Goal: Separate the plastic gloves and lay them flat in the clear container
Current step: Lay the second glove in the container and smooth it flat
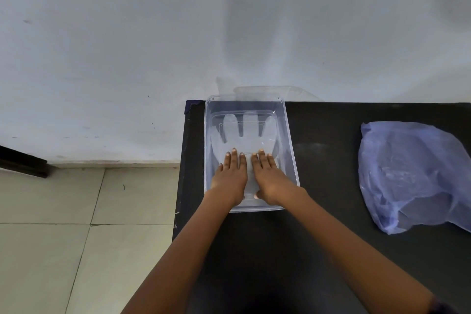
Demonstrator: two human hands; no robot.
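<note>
A clear plastic container [290, 145] stands on the left end of a black table. A see-through plastic glove [248, 130] lies flat on its floor, fingers pointing away from me. My left hand [230, 177] and my right hand [267, 176] rest palm-down side by side on the glove's cuff end, fingers stretched out and pressing it flat. Neither hand grips anything. Whether more than one glove lies there I cannot tell.
A crumpled blue plastic bag [410, 173] lies on the black table [326, 135] at the right. The clear lid [262, 92] leans behind the container against the white wall. The table's left edge drops to a tiled floor [76, 237].
</note>
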